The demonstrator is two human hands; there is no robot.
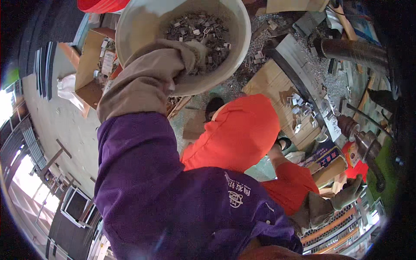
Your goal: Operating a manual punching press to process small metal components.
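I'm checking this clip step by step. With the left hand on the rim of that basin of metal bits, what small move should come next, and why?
Probably bring the free right hand up to the white basin, opposite the gloved left hand. The basin holds a heap of small metal pieces and is gripped at one side of the rim only, so it looks prone to tipping. The right hand is gloved, open and holds nothing.
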